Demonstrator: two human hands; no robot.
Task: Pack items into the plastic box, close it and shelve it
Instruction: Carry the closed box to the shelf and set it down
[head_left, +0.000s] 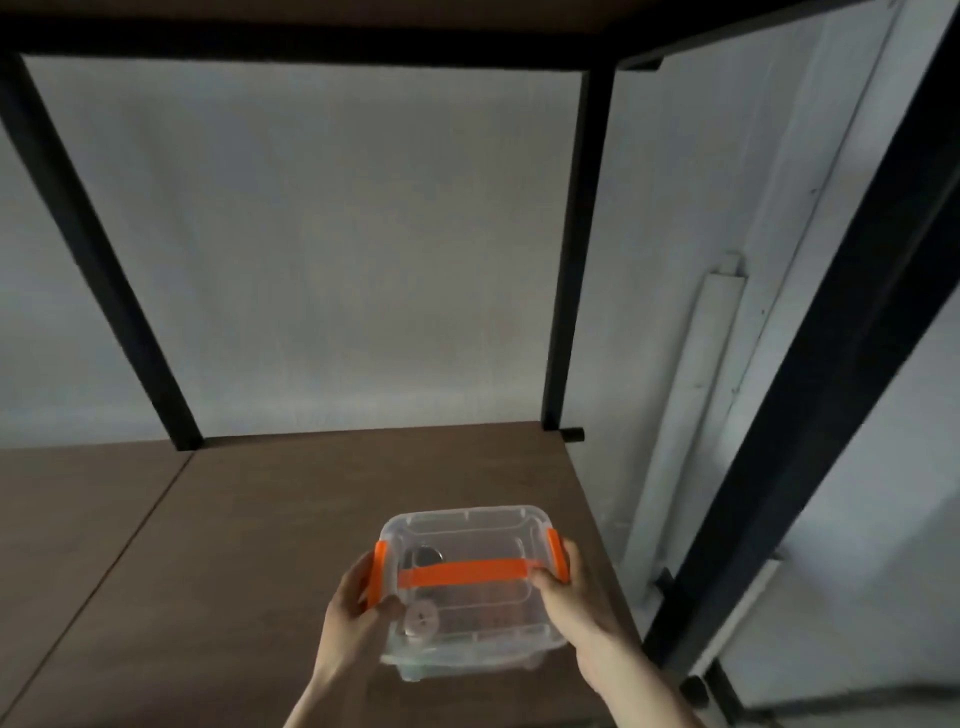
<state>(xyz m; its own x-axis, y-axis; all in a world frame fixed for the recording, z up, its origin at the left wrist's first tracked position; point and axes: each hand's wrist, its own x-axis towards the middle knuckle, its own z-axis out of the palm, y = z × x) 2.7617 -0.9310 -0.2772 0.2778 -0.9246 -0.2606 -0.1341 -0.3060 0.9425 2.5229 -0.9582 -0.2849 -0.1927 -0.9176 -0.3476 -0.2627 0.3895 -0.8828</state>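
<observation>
On the brown wood-grain shelf board (291, 519) of a black metal-framed rack (574, 249), near its front right part, sits a small clear plastic box (467, 587) with its transparent lid on. An orange plastic carrying handle (465, 571) lies flat across the lid from side to side, and an orange latch is folded down at each short end. The left hand (353, 608) grips the box's left end, its fingers wrapped over the left orange latch (382, 571) and the thumb pressed against the near corner. The right hand (576, 597) clamps the right end, fingers curled around the right orange latch (558, 558) with the thumb lying on the lid beside the handle's end. Through the clear walls a few items show inside: a dark rounded metallic object (423, 556) at the far left and a pale round disc-shaped piece (422, 619) near the front left; both are too blurred to identify. Behind the shelf stands a plain white wall (311, 249), and a white plastic conduit (691, 395) runs down it at the right.
</observation>
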